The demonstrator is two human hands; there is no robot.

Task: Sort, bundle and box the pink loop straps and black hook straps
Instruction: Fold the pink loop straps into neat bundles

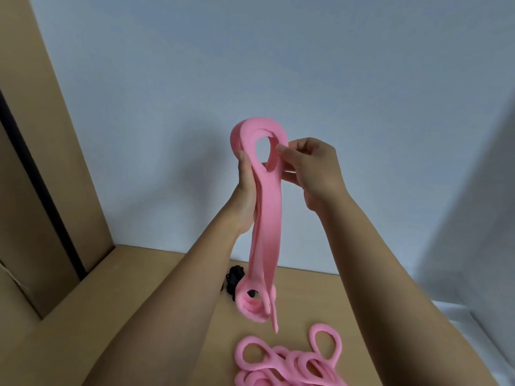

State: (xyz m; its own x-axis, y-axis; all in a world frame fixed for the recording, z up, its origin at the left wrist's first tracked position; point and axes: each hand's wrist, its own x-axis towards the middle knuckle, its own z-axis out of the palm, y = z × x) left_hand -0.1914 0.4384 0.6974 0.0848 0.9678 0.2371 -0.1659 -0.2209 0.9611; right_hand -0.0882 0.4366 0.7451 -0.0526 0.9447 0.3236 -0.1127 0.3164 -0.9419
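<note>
Two hands hold bunch of pink loop straps (267, 213) upright above tan table (167, 288). Left hand (246, 196) grips bunch at mid-length, thumb pressed near top loop. Right hand (312, 168) pinches edge of top loop (267, 135). Bunch's lower loops hang just above table. Loose pink straps (287, 360) heaped at near edge. Black hook straps (234, 280) lie beyond, partly hidden behind hanging bunch.

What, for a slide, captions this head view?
Left hand and right hand hold a bundle of pink loop straps above a tan surface; loose pink straps and black hook straps lie below.
</note>
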